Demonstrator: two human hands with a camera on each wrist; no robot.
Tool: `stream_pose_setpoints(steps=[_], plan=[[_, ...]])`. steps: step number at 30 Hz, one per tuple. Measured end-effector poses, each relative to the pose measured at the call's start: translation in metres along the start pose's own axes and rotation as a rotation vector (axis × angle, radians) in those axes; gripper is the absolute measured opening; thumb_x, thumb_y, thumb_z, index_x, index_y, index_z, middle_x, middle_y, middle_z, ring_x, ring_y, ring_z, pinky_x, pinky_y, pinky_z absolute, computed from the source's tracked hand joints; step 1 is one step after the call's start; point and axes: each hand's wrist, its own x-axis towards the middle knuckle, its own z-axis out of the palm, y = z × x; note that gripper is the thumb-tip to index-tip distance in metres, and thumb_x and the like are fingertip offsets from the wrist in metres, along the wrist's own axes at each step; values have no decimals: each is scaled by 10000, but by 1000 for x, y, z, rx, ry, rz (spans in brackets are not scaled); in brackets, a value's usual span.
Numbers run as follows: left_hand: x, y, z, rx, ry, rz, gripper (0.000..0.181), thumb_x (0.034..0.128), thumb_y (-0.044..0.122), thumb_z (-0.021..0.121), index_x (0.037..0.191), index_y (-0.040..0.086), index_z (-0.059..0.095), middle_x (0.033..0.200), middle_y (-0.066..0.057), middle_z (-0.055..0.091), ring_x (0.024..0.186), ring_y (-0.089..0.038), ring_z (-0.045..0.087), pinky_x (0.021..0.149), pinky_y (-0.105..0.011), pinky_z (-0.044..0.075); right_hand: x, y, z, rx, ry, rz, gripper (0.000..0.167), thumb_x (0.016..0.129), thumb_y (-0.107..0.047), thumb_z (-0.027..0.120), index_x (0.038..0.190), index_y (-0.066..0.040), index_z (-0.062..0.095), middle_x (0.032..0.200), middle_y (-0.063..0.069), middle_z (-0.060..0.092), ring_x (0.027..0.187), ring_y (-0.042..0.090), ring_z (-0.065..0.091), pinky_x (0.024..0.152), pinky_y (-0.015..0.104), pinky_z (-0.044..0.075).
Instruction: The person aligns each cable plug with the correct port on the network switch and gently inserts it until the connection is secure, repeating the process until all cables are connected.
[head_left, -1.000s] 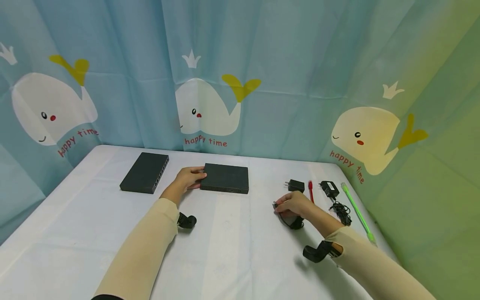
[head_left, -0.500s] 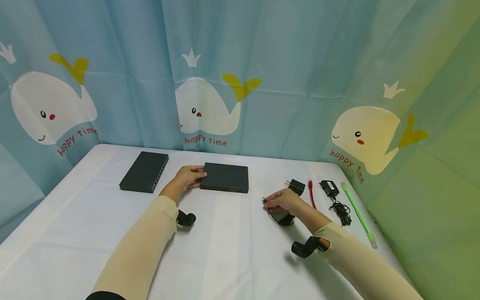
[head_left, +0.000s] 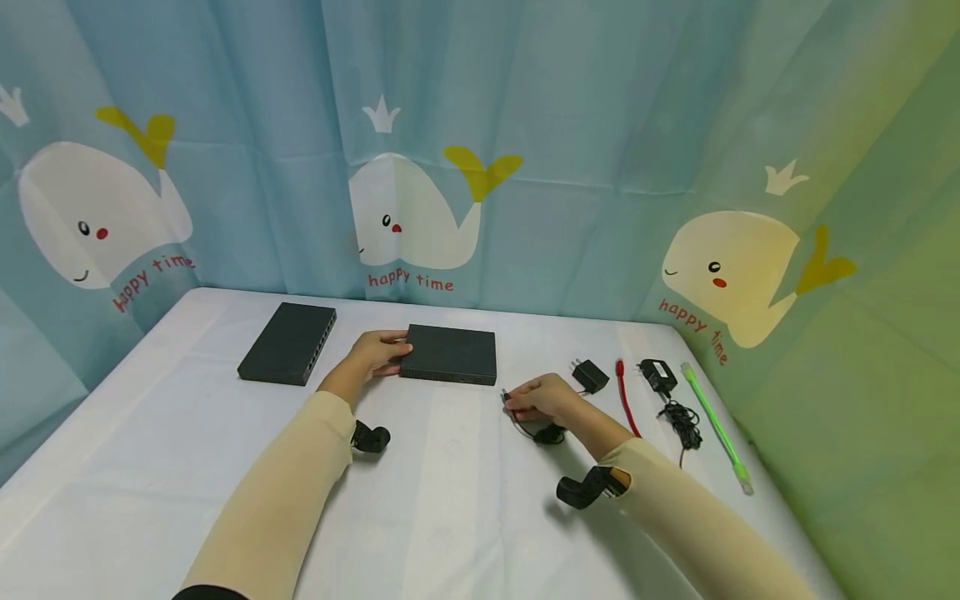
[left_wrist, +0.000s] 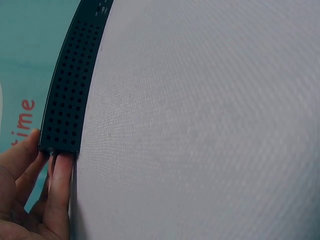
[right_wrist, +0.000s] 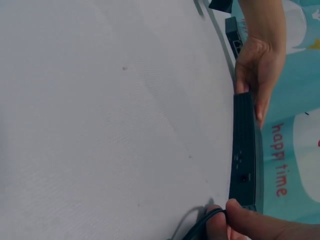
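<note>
On the white-covered counter (head_left: 442, 508), the right hand (head_left: 545, 398) pinches a power plug (head_left: 506, 395) between thumb and fingers, its tip left bare, presumably so it can be aimed. Beside that hand is a bunched cord (head_left: 550, 434), whose slack might drag. Off to the right lie a green cable (head_left: 717, 429), a coiled cord (head_left: 682, 423) with its adapter (head_left: 657, 377), and a red cable (head_left: 627, 396); a pronged adapter (head_left: 590, 377) sits just beyond the hand. The network switch (head_left: 450, 354) lies flat, its round socket (right_wrist: 244, 178) facing the near side. The left hand (head_left: 375, 352) pinches the switch's left end between thumb and fingers, apparently steadying it without covering the socket. A second switch (head_left: 288, 343) lies farther left; behind hangs a whale-print curtain (head_left: 577, 233).
</note>
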Motion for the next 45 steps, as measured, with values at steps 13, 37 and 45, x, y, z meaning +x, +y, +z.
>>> stream_pose_setpoints(steps=[13,37,45], plan=[[-1,1,-1,-2,-10,-9,524,974,180,641,1471,143,480,1504,-149,446,1300,-280,527,907,-289,575,1,-3,4,-42,-3,6,218,920,6,661,1114,106,657,749,23,692,622,55,639,580,161,566],[1,-2,0,-23,-19,-11,512,981,167,627,1471,137,480,1467,-162,486,1277,-283,549,906,-282,574,0,-17,20,-32,-93,36,157,950,-17,626,1044,104,662,725,43,707,639,95,674,608,199,591],[1,-1,0,-16,-12,-24,510,980,176,630,1468,150,486,1467,-151,489,1276,-273,549,912,-282,570,5,-22,27,32,-109,70,107,949,-8,623,981,82,671,698,52,703,616,103,678,578,187,582]])
